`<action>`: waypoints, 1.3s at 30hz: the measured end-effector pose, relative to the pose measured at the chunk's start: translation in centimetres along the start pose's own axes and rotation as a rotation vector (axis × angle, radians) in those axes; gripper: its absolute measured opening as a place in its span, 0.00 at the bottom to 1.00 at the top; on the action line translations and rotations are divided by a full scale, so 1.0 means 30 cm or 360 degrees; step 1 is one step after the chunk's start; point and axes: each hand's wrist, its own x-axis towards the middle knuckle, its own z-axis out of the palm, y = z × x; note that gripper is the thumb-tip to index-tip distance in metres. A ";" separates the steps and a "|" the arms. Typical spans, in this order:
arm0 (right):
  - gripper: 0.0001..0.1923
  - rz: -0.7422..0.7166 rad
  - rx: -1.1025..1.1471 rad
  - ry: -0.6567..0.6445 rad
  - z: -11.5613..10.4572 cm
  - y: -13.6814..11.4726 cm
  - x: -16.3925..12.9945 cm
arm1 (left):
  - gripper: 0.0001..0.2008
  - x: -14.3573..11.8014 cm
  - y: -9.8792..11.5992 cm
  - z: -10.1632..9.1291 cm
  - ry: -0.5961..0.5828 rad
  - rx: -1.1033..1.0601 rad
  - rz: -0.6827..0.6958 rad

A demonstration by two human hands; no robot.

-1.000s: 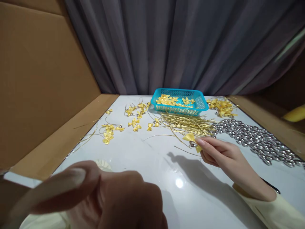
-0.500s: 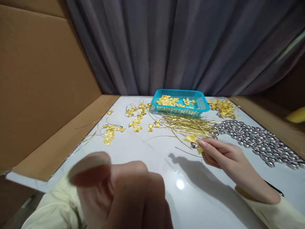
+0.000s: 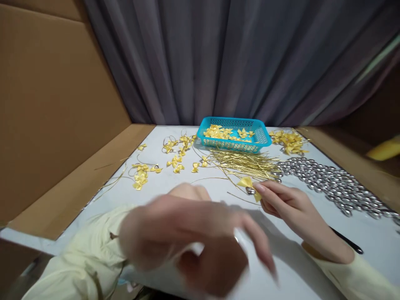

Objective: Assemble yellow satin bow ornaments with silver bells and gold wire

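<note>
Right hand [image 3: 289,206] grip pinched on yellow ribbon bow with silver bell [image 3: 249,186].
Held just above white tabletop [image 3: 175,183], near gold wire ties [image 3: 246,163]; left hand [image 3: 193,233] blurred, fingers spread, holding nothing.

A yellow bow [image 3: 246,183] with a silver bell [image 3: 250,191] is pinched by the right hand [image 3: 289,204]; the blurred left hand [image 3: 190,233] is spread open beside it.

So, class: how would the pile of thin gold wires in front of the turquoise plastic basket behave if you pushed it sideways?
The thin gold wires lie loose and criss-crossed, so they would probably scatter rather than move together. They look very light and bendable; stray ones curve. On the glossy white table they would likely slide easily.
</note>
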 end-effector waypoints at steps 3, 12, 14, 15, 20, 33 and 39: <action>0.18 -0.0033 -0.0109 0.0061 0.007 -0.006 0.000 | 0.16 0.099 0.057 -0.029 0.0176 -0.0015 0.0265; 0.17 -0.0106 -0.0097 0.0095 0.033 -0.006 -0.005 | 0.18 0.163 0.015 0.103 -0.0098 0.0026 0.0388; 0.17 -0.0155 -0.0090 0.0053 0.034 -0.007 -0.008 | 0.16 0.165 0.017 0.108 -0.0174 -0.0148 0.0269; 0.17 -0.0179 -0.0085 0.0037 0.033 -0.008 -0.010 | 0.15 0.168 0.020 0.105 -0.0222 -0.0264 0.0193; 0.16 -0.0196 -0.0081 -0.0019 0.029 -0.014 -0.011 | 0.15 0.193 0.032 0.073 -0.0501 -0.0935 -0.0190; 0.07 -0.0646 -0.0509 0.0023 0.042 0.033 -0.023 | 0.16 0.211 0.024 0.103 -0.0597 -0.1763 -0.0637; 0.05 -0.0832 -0.0597 0.0073 0.050 0.029 -0.026 | 0.15 0.208 0.016 0.118 -0.0515 -0.1609 -0.0783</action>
